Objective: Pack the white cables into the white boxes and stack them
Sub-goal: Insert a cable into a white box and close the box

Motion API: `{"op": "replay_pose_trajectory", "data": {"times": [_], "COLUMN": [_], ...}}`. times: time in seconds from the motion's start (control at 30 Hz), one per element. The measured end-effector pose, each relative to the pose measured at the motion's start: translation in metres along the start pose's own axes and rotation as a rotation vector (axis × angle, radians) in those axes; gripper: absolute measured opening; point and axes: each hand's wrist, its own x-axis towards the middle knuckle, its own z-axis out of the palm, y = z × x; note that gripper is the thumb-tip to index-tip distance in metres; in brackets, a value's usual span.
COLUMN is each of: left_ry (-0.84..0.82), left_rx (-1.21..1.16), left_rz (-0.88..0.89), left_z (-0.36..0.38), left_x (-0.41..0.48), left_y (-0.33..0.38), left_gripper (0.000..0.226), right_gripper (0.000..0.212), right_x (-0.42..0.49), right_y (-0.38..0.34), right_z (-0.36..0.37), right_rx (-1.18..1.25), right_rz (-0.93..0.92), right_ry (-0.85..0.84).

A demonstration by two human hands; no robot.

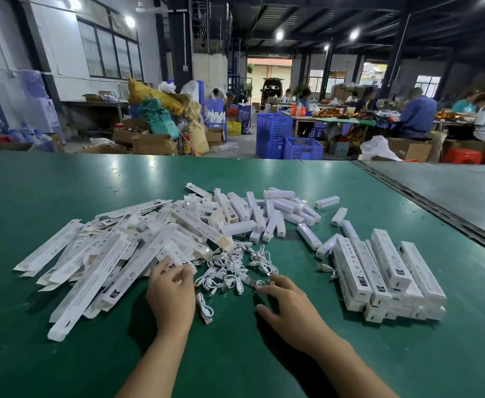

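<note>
Left hand (171, 294) on flattened white cardboard boxes (106, 259), grip unclear; right hand (285, 307) loose, fingertips (275, 280) touching tangled white cables (229, 271)

left hand (171, 294) palm down, fingers extended forward | right hand (285, 301) palm down, fingers spread

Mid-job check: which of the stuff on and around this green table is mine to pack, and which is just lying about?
Job:
- tangle of white cables
- flat unfolded white boxes, left
- stack of packed boxes, right

Lying about:
- short white bars behind the cables (not named in the task)
- blue crates
- red stool
</note>
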Motion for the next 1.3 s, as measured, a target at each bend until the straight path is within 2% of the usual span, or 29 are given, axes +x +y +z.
{"op": "replay_pose_trajectory", "data": {"times": [0.13, 0.23, 0.33, 0.5, 0.6, 0.67, 0.77, 0.9, 1.07, 1.17, 1.3], "left_ry": [-0.040, -0.183, -0.318, -0.421, -0.466, -0.468, -0.480, -0.484, -0.501, -0.514, -0.502], "left_rx": [-0.315, -0.397, -0.433, -0.486, -0.484, -0.445, -0.388, -0.333, -0.303, -0.267, -0.246], "left_rz": [0.004, 0.065, 0.088, 0.115, 0.100, 0.112, 0.137, 0.165, 0.234, 0.315, 0.445], "left_z": [0.003, 0.007, 0.013, 0.011, 0.009, 0.010, 0.010, 0.010, 0.010, 0.011, 0.010], "left_x": [-0.021, -0.039, -0.049, -0.056, -0.056, -0.056, -0.054, -0.050, -0.049, -0.050, -0.056], "left_y": [0.015, 0.024, 0.028, 0.035, 0.036, 0.034, 0.032, 0.026, 0.026, 0.026, 0.030], "left_gripper": [0.008, 0.015, 0.015, 0.020, 0.022, 0.026, 0.033, 0.035, 0.036, 0.038, 0.028], "right_gripper": [0.034, 0.026, 0.016, 0.035, 0.044, 0.048, 0.053, 0.066, 0.048, 0.048, 0.044], "right_x": [0.001, 0.003, 0.001, -0.006, -0.005, -0.003, -0.004, -0.003, -0.001, 0.000, 0.000], "right_y": [-0.002, -0.007, -0.012, -0.021, -0.024, -0.024, -0.027, -0.027, -0.022, -0.020, -0.015], "right_z": [-0.002, -0.004, -0.006, -0.007, -0.011, -0.012, -0.012, -0.010, -0.014, -0.015, -0.021], "right_rx": [0.028, 0.073, 0.249, 0.964, 1.131, 1.237, 1.298, 1.242, 1.319, 1.411, 1.488], "right_rz": [-0.040, -0.065, -0.083, 0.039, 0.114, 0.169, 0.136, 0.099, 0.089, 0.095, 0.090], "right_ry": [0.041, 0.139, 0.255, 0.044, 0.012, -0.073, -0.184, -0.153, -0.183, -0.220, -0.240]}}
